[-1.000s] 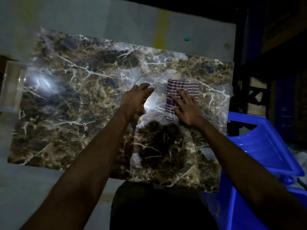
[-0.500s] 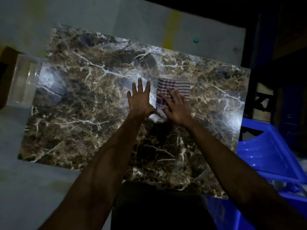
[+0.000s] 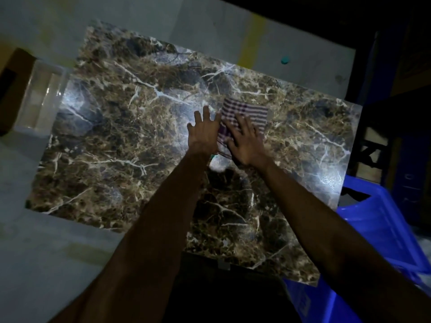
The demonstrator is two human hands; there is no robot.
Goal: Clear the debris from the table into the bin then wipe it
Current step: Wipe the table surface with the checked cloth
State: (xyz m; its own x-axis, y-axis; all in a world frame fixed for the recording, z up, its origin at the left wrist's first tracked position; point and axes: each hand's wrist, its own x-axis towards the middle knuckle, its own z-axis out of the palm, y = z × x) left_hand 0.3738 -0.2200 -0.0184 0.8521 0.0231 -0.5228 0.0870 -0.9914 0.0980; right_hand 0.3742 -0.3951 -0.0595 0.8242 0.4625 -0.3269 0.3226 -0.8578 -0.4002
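A striped purple-and-white cloth (image 3: 251,113) lies flat on the brown marbled table (image 3: 116,148), a little right of its middle. My right hand (image 3: 245,141) presses on the cloth with spread, straight fingers. My left hand (image 3: 205,134) lies flat on the tabletop just left of the cloth, its fingers straight and touching the cloth's left edge. A blue plastic bin (image 3: 373,229) stands below the table's right edge. The scene is dim, and I see no loose debris on the tabletop.
A clear plastic container (image 3: 39,96) stands off the table's left end. A small teal cap (image 3: 285,59) lies on the pale floor beyond the far edge. Dark shelving (image 3: 384,136) rises at the right behind the bin.
Both hands and the cloth have slid leftward across the table, from near the right end toward the middle. My left hand has flattened out and closed in on the cloth's edge.
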